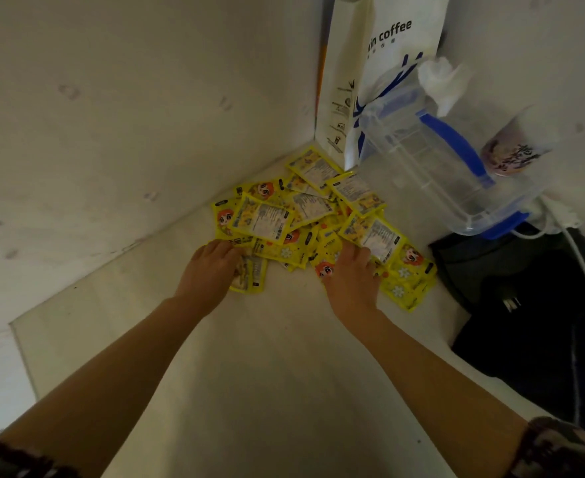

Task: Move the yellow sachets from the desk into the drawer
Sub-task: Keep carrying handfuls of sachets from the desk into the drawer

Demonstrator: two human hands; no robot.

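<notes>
Both hands, left hand (211, 267) and right hand (351, 276), touch the yellow sachets (304, 219).

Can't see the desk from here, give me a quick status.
Left hand and right hand both on the yellow sachets, grip unclear. Pile on desk. Drawer unseen. Clear jug beside pile.

You're looking into a dim corner: pale scuffed walls (111, 115) are filling the upper left and upper right, meeting at top centre. A whitish desk surface (266, 357) is running across the lower frame.
</notes>
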